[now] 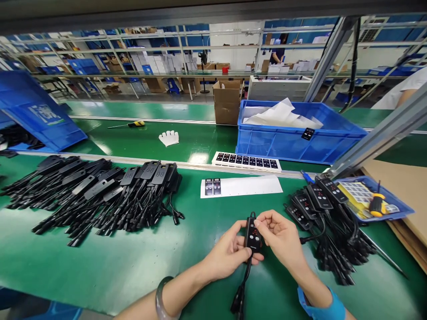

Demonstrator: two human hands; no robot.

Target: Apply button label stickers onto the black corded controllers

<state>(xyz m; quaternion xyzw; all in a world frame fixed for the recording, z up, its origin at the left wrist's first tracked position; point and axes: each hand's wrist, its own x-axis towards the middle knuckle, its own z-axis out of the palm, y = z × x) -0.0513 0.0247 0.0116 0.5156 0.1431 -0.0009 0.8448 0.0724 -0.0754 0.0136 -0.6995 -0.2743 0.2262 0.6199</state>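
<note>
My left hand [224, 254] is closed around a black cable controller box [248, 244], held upright with its cord hanging toward me. A black label [255, 238] with red marks and two pale buttons covers the box's face. At the label's upper edge, the thumb and fingertips of my right hand [282, 238] are pinched together. Beyond my hands lies a white backing sheet [248, 187] with two black labels left at its left end. To the right is a pile of labelled controllers [318, 198]; to the left, a large heap of controllers [128, 178] with bundled cables.
A fuller label sheet [247, 162] lies before a blue crate [287, 144] holding white paper. A blue tray [396, 206] with a yellow-black tool stands at right, near a metal post [353, 144]. A screwdriver [135, 124] and white glove [169, 138] lie farther back.
</note>
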